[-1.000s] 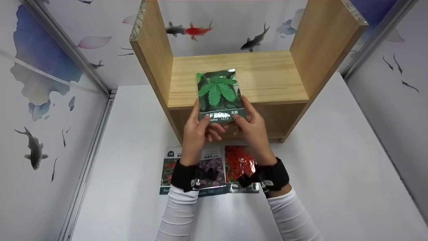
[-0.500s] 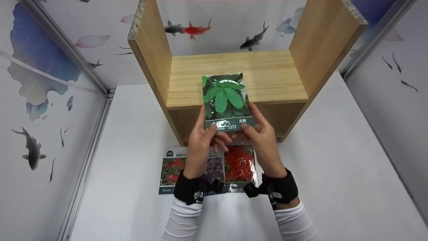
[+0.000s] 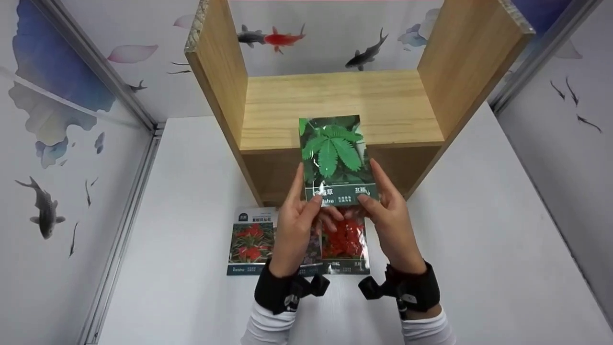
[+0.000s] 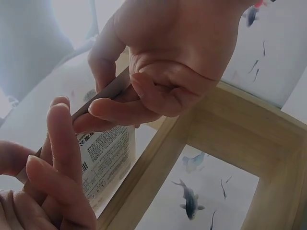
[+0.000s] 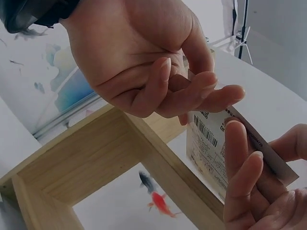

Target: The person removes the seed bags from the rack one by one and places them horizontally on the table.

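Observation:
Both hands hold up a green seed packet [image 3: 333, 158] with a picture of fern-like leaves. My left hand [image 3: 294, 227] pinches its lower left corner, thumb on the front and fingers behind. The lower right corner is pinched the same way by my right hand [image 3: 395, 225]. In the left wrist view, my left hand [image 4: 177, 52] grips the packet's edge, and its printed back [image 4: 108, 158] shows text. A barcode is visible on the back of the packet [image 5: 206, 139] in the right wrist view, beside my right hand [image 5: 139, 52].
A wooden shelf unit [image 3: 340, 103] stands behind the packet, with tall side boards. On the white table [image 3: 479, 239] lie a red-flower packet [image 3: 251, 244], a partly hidden purple-flower packet [image 3: 313, 251] and another red-flower packet [image 3: 347, 244]. Walls printed with fish surround the table.
Both hands have drawn the green seed packet back from the shelf, toward the person and slightly right. The grip stays the same. The packets on the table have not moved.

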Demonstrator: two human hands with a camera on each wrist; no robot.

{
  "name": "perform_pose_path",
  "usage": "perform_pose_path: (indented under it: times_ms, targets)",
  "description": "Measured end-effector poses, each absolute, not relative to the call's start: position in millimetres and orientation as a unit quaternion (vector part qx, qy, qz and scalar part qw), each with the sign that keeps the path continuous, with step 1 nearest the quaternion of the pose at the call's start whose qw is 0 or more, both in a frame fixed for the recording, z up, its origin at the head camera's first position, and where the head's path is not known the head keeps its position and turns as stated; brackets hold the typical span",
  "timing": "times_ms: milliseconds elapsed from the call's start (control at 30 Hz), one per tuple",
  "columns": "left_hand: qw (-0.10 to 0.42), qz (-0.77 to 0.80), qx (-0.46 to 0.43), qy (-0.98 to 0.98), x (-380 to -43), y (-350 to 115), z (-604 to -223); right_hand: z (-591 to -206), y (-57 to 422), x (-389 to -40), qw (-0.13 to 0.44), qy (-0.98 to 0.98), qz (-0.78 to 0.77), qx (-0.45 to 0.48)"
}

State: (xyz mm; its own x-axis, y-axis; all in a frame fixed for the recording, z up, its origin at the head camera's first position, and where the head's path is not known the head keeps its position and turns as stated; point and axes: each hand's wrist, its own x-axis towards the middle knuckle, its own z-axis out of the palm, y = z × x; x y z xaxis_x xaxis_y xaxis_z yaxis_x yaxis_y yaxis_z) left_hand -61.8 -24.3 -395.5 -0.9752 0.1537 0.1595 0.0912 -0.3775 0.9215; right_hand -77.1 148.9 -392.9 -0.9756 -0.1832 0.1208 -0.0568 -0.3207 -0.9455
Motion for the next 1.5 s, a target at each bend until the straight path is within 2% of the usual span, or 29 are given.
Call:
perform_pose_path:
  times_ms: [967, 1267, 1500]
  targets:
    - [0.080, 0.828, 0.126, 0.541, -18.3, -7.1, -409.2, -399.9, 187.7, -34.0, 0.028, 0.620, -0.779, -0.091]
    - [0.089, 0.814, 0.139, 0.557, -9.9, -2.3, -415.7, -401.4, 198.5, -25.0, 0.056, 0.650, -0.755, -0.065]
    - [0.089, 0.818, 0.172, 0.541, -6.3, 2.6, -424.8, -407.2, 206.3, -19.5, 0.055, 0.666, -0.742, -0.059]
